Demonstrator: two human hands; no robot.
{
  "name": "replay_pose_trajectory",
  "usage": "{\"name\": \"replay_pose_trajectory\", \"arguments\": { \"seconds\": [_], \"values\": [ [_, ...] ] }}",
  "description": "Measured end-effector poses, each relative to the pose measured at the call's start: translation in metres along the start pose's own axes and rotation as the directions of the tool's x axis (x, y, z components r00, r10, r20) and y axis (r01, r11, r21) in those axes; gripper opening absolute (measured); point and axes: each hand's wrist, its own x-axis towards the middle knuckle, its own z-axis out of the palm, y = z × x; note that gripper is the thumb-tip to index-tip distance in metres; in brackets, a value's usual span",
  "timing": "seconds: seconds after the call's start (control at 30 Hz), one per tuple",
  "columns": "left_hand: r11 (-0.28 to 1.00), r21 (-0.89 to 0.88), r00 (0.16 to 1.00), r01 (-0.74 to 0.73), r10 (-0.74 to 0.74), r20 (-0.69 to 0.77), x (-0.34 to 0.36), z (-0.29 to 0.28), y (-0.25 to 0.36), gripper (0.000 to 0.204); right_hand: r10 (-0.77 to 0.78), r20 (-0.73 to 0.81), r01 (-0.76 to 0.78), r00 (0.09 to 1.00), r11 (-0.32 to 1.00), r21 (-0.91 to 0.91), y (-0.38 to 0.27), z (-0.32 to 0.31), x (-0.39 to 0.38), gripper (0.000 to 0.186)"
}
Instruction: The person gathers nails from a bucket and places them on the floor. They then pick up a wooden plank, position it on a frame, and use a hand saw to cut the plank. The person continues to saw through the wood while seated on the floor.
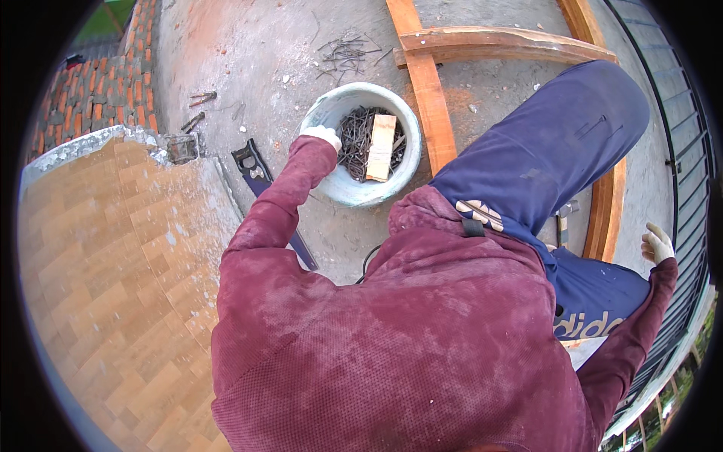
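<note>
My left hand (322,137), in a white glove, is closed over the left rim of a pale, whitish bucket (412,143); its fingertips are partly hidden. Inside the bucket lie many dark nails (354,139) and a short light wood block (382,147). At the far right my right hand (657,245), also gloved, is held out beside my knee near the black railing (681,162). Its fingers are loosely bent and apart, with nothing seen in them.
Loose nails (346,56) lie behind the bucket. A handsaw (252,162) rests to its left, with pincers (202,98) beyond. Timber beams (429,98) cross the concrete on the right; a hammer (562,226) lies by my leg. Wood-look tiles (113,264) form a slab at left.
</note>
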Motion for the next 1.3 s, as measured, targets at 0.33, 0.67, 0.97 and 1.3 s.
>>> {"name": "replay_pose_trajectory", "arguments": {
  "seconds": [0.33,0.67,0.97,1.3],
  "values": [
    [0.989,-0.078,0.992,0.126,-0.124,0.018,-0.018,0.0,-0.002,0.028,0.002,-0.055,-0.004,0.998,0.999,-0.04,-0.004,0.012,-0.009,0.053],
    [0.873,-0.455,0.89,0.177,-0.34,-0.305,-0.017,-0.102,-0.1,0.033,-0.003,-0.088,0.0,0.996,0.999,-0.035,-0.01,0.011,-0.01,0.053],
    [0.72,-0.681,0.99,-0.137,0.125,-0.067,-0.006,-0.042,-0.039,0.046,0.031,-0.126,-0.032,0.992,0.999,-0.009,0.004,0.015,-0.015,0.053],
    [0.893,-0.445,0.995,0.064,-0.091,-0.04,0.003,0.036,0.014,0.068,-0.02,-0.074,0.015,0.997,0.997,-0.072,-0.008,0.011,-0.005,0.053]
  ]
}}
